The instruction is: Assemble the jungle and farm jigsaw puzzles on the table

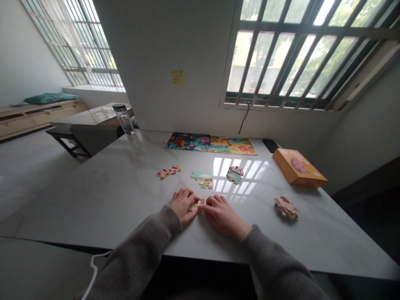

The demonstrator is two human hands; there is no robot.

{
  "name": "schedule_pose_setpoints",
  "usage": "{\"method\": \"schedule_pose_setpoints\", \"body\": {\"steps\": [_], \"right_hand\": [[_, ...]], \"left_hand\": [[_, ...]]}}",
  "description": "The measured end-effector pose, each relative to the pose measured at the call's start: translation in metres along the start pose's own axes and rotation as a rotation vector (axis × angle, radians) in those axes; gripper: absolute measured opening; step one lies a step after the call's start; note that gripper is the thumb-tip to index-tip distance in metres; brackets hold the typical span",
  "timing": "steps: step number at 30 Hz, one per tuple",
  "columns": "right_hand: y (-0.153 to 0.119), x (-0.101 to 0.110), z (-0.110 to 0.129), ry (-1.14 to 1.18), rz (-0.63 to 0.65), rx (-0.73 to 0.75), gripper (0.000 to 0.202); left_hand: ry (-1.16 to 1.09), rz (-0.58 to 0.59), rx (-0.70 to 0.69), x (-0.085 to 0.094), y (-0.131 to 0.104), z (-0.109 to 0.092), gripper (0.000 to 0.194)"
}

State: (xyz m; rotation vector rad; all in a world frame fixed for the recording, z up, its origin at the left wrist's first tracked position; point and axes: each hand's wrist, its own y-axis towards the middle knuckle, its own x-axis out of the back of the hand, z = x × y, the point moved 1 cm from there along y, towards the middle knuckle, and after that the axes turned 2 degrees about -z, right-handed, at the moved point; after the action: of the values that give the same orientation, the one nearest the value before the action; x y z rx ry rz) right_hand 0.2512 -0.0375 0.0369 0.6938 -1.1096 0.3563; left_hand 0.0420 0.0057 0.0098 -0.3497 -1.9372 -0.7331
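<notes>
My left hand [183, 206] and my right hand [222, 214] meet at the table's near side over a few puzzle pieces [201, 202], partly hidden by my fingers. Both hands have their fingers closed on these pieces, thumbs low against the tabletop. Just beyond lies a joined puzzle section [203, 178] in light blue and green. A strip of cream and red-brown pieces [168, 171] sits to its left. On the right are a small pile of green and pink pieces [235, 174] and a taller stack of puzzle pieces [286, 208].
An orange box [299, 167] stands at the right, with a black phone [270, 146] behind it. Two colourful picture boards [187, 142] lie along the wall. A glass bottle [124, 120] stands at the back left of the white marbled table [93, 196]. A white cable [93, 266] hangs lower left.
</notes>
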Motion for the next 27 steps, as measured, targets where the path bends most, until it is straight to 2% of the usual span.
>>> {"method": "schedule_pose_setpoints", "body": {"steps": [6,9,11,13,17,21,24,27], "right_hand": [[-0.003,-0.001,0.001,0.003,-0.009,-0.006,0.037],[-0.003,0.0,-0.005,0.078,-0.028,-0.006,0.036],[-0.003,0.003,-0.02,0.137,-0.088,-0.033,0.032],[-0.003,0.008,-0.046,0.142,-0.197,-0.111,0.027],[-0.009,0.021,-0.107,-0.063,-0.388,-0.359,0.028],[-0.016,0.025,-0.143,-0.221,-0.347,-0.571,0.047],[-0.016,0.023,-0.152,-0.267,-0.269,-0.661,0.049],[-0.013,0.02,-0.154,-0.266,-0.243,-0.681,0.042]], "left_hand": [[-0.021,0.068,0.002,0.004,0.001,-0.003,0.031],[-0.033,0.099,0.014,0.005,0.002,-0.006,0.032],[-0.037,0.102,0.021,0.005,0.003,-0.007,0.034],[-0.042,0.101,0.025,0.005,0.003,-0.007,0.036],[-0.058,0.099,0.024,0.003,0.005,-0.01,0.036],[-0.078,0.093,0.011,-0.001,0.007,-0.017,0.036],[-0.086,0.093,-0.005,-0.003,0.008,-0.022,0.036],[-0.088,0.095,-0.013,-0.005,0.009,-0.025,0.036]]}}
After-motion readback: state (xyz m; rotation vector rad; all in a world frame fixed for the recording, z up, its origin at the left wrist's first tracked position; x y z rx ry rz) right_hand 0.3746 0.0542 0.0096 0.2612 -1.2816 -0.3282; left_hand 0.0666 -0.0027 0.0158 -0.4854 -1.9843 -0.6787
